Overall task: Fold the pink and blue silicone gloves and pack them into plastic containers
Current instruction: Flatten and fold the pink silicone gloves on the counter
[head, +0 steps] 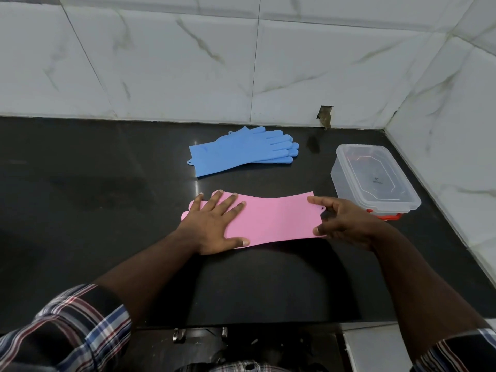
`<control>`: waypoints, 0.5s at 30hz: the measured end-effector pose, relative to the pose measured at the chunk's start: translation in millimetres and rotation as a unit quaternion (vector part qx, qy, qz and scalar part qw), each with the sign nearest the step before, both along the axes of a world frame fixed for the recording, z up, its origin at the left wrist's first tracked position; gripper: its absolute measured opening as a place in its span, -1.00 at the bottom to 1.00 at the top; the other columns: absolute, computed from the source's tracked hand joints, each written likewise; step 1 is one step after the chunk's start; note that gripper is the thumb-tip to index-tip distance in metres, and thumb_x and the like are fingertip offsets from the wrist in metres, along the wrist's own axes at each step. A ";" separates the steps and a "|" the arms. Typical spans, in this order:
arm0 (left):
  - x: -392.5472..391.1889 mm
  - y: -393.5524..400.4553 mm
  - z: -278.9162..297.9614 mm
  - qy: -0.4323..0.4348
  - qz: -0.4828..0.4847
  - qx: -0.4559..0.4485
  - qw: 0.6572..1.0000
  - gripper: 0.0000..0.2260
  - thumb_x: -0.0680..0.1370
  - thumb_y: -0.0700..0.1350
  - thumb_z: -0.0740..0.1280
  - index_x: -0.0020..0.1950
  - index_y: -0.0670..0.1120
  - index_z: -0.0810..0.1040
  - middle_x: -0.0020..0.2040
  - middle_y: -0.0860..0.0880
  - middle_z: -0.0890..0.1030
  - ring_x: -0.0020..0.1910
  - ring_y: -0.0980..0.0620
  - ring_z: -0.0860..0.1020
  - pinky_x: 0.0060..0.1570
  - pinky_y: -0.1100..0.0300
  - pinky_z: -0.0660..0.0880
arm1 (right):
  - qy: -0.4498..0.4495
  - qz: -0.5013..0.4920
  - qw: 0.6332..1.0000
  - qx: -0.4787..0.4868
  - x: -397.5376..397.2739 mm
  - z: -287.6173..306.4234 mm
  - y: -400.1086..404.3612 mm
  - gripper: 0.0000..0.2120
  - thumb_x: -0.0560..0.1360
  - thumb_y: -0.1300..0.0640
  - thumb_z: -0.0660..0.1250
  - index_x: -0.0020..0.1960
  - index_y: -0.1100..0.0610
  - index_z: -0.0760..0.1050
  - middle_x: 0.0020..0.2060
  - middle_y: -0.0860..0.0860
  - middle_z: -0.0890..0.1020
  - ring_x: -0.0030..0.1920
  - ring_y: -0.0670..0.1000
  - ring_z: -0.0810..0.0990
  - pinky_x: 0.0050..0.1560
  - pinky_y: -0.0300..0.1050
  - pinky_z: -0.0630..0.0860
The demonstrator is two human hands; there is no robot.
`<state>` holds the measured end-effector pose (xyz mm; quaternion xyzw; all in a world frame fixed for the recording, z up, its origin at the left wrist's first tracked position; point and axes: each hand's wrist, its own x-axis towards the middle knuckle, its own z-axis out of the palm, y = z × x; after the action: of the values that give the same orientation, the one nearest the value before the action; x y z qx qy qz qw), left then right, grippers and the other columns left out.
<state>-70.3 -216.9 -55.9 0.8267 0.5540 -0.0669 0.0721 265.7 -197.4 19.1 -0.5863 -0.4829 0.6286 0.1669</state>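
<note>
White marbled tiles back a dark worktop (107, 189) that runs into a corner. The pink glove (276, 218) lies flat near the front edge, its fingers towards nine o'clock and its cuff towards three. The left hand (214, 224) presses flat on the finger end with fingers spread, an open grip that only pins. The right hand (346, 221) has thumb and fingertips pinching the cuff edge, wrist bent inward. I take this as the start of the pink fold: the cuff probably needs lifting and carrying over towards nine o'clock while the left hand anchors. The blue gloves (241, 151), stacked at twelve o'clock, lie untouched, and the plastic container (375, 181) stands at two o'clock, holding no glove yet
</note>
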 end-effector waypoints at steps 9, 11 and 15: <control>-1.4 -2.1 -6.3 -0.022 0.004 0.019 1.000 -0.10 0.33 0.64 -0.23 0.59 0.25 -0.25 0.64 0.12 -0.17 0.62 -0.02 -0.24 0.50 -0.27 -0.27 | 0.010 0.042 0.997 0.060 -13.4 25.5 -6.0 -0.15 0.36 0.49 0.45 0.50 -0.05 0.28 0.03 0.06 0.44 -0.19 -0.03 0.60 -0.31 -0.24 0.57; -1.3 -1.9 -6.7 -0.025 0.003 0.018 1.000 -0.10 0.34 0.64 -0.22 0.59 0.26 -0.25 0.64 0.12 -0.17 0.61 -0.02 -0.25 0.49 -0.27 -0.28 | 0.004 0.056 0.994 0.093 -20.7 34.3 -5.8 -0.13 0.35 0.48 0.47 0.51 -0.05 0.27 -0.12 -0.02 0.43 -0.35 -0.11 0.60 -0.37 -0.29 0.53; -1.4 -2.6 -5.5 -0.022 0.003 0.007 1.000 -0.10 0.33 0.64 -0.22 0.59 0.25 -0.26 0.65 0.12 -0.18 0.61 -0.03 -0.25 0.49 -0.28 -0.29 | -0.013 0.103 0.982 0.160 -50.5 54.2 -6.5 -0.04 0.29 0.36 0.55 0.56 -0.05 0.19 -0.24 -0.05 0.58 -0.36 -0.06 0.59 -0.30 -0.21 0.58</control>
<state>-71.6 -219.5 -61.4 0.8266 0.5554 -0.0446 0.0789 215.2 -203.9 73.2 -0.5068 -0.6375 0.5494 0.1867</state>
